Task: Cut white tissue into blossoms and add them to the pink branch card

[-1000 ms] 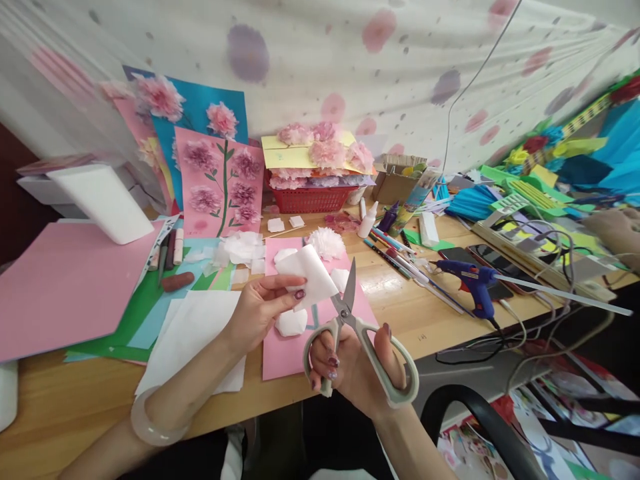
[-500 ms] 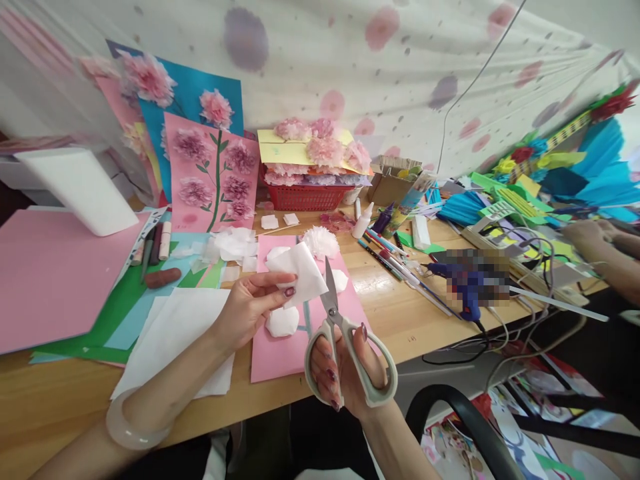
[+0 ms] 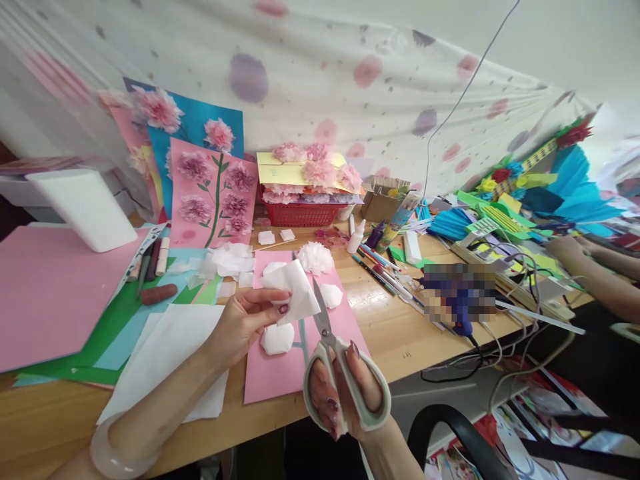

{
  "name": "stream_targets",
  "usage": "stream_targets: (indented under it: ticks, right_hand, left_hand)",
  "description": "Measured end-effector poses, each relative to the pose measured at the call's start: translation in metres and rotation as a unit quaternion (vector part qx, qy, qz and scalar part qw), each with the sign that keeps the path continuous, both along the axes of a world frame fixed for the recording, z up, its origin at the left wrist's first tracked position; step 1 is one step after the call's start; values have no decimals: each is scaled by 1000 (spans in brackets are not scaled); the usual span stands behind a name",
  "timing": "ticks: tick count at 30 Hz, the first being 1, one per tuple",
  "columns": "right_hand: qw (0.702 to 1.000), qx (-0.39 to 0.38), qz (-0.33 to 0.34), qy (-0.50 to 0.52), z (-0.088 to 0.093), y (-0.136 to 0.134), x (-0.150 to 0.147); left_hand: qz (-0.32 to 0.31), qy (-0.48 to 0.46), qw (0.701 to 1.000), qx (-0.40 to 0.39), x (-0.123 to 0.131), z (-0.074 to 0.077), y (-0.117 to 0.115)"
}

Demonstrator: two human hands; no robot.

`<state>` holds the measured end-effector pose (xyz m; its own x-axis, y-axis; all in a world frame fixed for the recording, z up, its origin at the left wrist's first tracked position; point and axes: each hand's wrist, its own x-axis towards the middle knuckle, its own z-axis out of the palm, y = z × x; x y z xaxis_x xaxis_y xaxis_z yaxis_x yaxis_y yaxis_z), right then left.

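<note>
1. White paper (image 3: 296,293) is held in the air over the upper left part of the pink sheet (image 3: 270,383), which lies on the wooden desk (image 3: 383,327)
2. Small dark marks (image 3: 407,355), perhaps characters, sit on the wood to the right of the pink sheet, too small to read
3. Printed tube (image 3: 406,210), beyond the pink sheet to the right, leans with coloured print whose words cannot be made out
4. Plain and smooth, the paper seems folded, with straight edges and a corner pointing toward the scissors (image 3: 326,335)
5. Left hand (image 3: 240,330), reaching in over the pink sheet's left edge, has thumb and fingertips pinched together on the paper
6. Right hand (image 3: 345,400), near the pink sheet's lower right, curls through both scissor loops; the handles stand apart, one blade shows at the paper's right corner, and I cannot tell whether it touches or where the other blade lies
7. Rounded white pieces (image 3: 277,339) and a fluffy white flower (image 3: 315,258) rest on the pink sheet
8. White sheets (image 3: 165,367) lie left of the pink sheet; a red basket (image 3: 303,215) with pink flowers (image 3: 320,172) stands beyond it
9. Another person's hand (image 3: 565,247) is far right of the pink sheet, too blurred to tell its hold
</note>
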<state>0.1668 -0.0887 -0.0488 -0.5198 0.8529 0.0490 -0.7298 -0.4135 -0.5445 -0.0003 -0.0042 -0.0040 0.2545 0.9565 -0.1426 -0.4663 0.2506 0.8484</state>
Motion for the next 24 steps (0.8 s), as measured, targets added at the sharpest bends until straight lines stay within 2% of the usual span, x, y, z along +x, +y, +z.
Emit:
stream_targets:
  ticks: [7,11,15,19,24]
  right_hand:
    - [999,14,-26,-29,14,1,-3]
    - [1000,14,-12,-25,17,5,-3]
    - [998,31,-28,-37,25,8,-5]
    - [997,25,-62,-50,30,9,-9]
    - [993,-6,-100,-66,26,9,-15]
  left_hand:
    - [-32,18,999,36,1,-1,-3]
    - [-43,76,993,75,0,-7,-5]
    - [-59,100,988,100,-1,-11,-7]
    - [-40,95,990,95,2,-9,-9]
    - [-38,90,993,70,5,-12,-11]
